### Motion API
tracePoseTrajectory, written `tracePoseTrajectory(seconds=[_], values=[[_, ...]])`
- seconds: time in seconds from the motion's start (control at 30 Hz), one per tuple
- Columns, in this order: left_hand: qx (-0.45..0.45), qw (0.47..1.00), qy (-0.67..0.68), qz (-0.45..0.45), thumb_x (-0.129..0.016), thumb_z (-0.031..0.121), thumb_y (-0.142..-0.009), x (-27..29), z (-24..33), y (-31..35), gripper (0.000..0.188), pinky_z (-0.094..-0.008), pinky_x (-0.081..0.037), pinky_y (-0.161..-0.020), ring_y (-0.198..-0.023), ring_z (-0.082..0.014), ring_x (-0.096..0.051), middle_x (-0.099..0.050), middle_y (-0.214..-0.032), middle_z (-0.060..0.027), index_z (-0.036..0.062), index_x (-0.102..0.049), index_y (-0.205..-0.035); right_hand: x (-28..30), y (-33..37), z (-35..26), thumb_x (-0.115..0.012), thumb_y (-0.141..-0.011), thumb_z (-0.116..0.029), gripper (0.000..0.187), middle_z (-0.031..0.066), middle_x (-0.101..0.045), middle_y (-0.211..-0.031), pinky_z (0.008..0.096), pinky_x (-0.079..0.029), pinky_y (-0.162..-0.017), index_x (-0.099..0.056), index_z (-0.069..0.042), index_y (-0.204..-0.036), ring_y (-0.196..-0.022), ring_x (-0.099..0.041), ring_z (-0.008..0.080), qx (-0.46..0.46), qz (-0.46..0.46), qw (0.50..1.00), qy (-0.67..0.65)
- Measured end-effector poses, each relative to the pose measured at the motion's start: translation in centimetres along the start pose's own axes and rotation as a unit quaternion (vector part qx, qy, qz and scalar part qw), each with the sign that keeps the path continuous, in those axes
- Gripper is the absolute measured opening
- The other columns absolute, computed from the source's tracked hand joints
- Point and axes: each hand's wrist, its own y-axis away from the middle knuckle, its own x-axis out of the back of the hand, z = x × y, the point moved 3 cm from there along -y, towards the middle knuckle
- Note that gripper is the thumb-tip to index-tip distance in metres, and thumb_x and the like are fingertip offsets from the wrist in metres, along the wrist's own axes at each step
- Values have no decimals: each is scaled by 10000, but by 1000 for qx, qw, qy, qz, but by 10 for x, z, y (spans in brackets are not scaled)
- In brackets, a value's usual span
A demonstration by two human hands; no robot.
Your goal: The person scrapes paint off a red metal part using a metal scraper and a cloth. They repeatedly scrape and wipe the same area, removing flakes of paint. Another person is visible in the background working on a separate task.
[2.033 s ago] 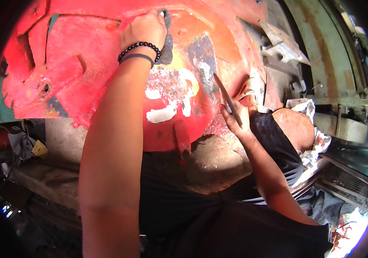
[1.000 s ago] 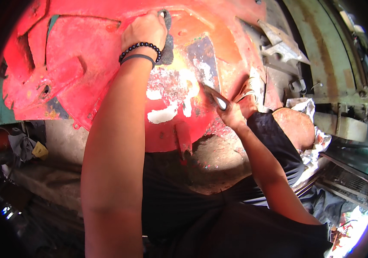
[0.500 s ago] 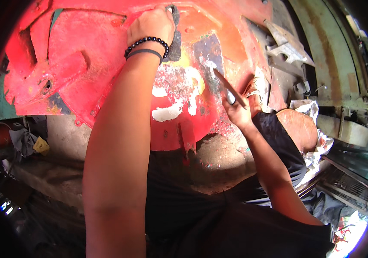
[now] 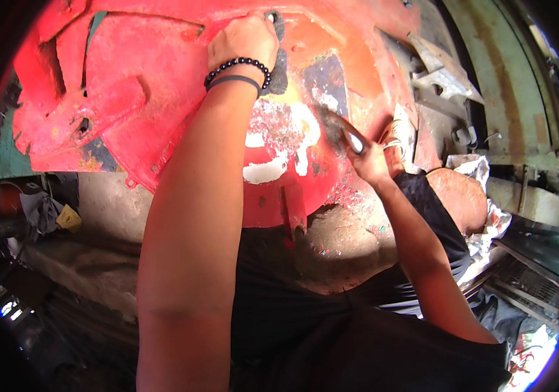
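A large red-painted panel lies under my hands, with white patches and worn, scraped paint near its middle. My left hand, a bead bracelet on its wrist, is closed at the panel's far part. Its thumb touches a rough dark grey piece; the other fingertips are hidden, so what they grip I cannot make out. My right hand is closed on a dark, flat, blade-like scraper. The blade's tip points left, close to a grey bare area of the panel.
A shoe stands at the panel's right edge. Beyond it are a metal bracket and a long pale green metal part. A round brown disc and crumpled silvery sheet sit at right. Grey cloth lies at left.
The whole view has shifted slightly, so everything appears a little further right. In my right hand the scraper has turned and shows more of its flat side. My left hand keeps its place on the panel.
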Motion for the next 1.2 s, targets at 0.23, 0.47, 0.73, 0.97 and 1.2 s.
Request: tracePoseTrajectory(seconds=[0.23,0.47,0.73,0.97,1.2], values=[[8,1000,-9,-16,-409,373,-970,-4,-4,-2,417,-494,-517,-816,-913,-388,-668,-683,-954,-234,62,-686,-995,-4,3,-2,-657,-813,-162,233,222,-646,-706,383,-523,-640,-649,-8,-988,-704,-696,335,24,6,998,-50],[-1,999,-26,-25,-400,382,-974,-11,-7,-2,406,-499,-505,-851,-963,-395,-649,-674,-1002,-233,81,-658,-1061,3,-3,-2,-646,-819,-170,256,255,-660,-811,420,-528,-719,-659,-9,-1017,-789,-692,357,-60,10,997,-52],[-5,1000,-9,-3,-407,378,-969,-7,-8,-3,429,-492,-513,-824,-902,-389,-667,-683,-925,-236,57,-692,-965,-5,-7,-3,-629,-820,-169,242,257,-653,-811,449,-529,-712,-658,-10,-1000,-785,-663,410,-26,-29,998,-42],[-11,1000,-1,9,-402,372,-972,-4,-6,0,421,-494,-510,-830,-909,-395,-664,-684,-944,-232,63,-688,-988,-8,-8,-7,-636,-814,-155,226,251,-650,-768,433,-526,-680,-651,1,-977,-736,-672,396,19,-9,1000,21],[-4,1000,4,11,-399,371,-972,-9,-11,-3,415,-496,-509,-829,-906,-390,-663,-684,-940,-229,71,-685,-973,-8,2,-5,-667,-814,-190,250,272,-652,-792,470,-534,-717,-634,1,-971,-798,-664,420,20,-14,1000,9]])
